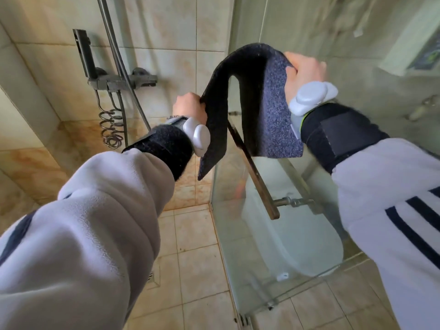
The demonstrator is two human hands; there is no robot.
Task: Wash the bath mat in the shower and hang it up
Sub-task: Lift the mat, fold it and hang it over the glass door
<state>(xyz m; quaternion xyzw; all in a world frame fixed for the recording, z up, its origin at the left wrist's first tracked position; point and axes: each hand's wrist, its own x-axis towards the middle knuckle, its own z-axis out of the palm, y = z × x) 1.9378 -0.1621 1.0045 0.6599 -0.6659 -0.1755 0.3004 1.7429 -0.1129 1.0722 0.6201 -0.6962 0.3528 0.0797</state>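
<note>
my left hand pinches the bath mat at its nine o'clock edge — my right hand grips the three o'clock side, above the glass door.

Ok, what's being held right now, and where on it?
The bath mat: left hand grips the left flap's edge, right hand grips the right flap's edge near the fold.

Home bathroom, shower corner. Beige tiled walls and floor tiles; dark shower mixer with coiled hose at upper left; floor drain lower left of centre; glass screen with metal handle centre-right; white toilet seen through glass, lower right.
</note>
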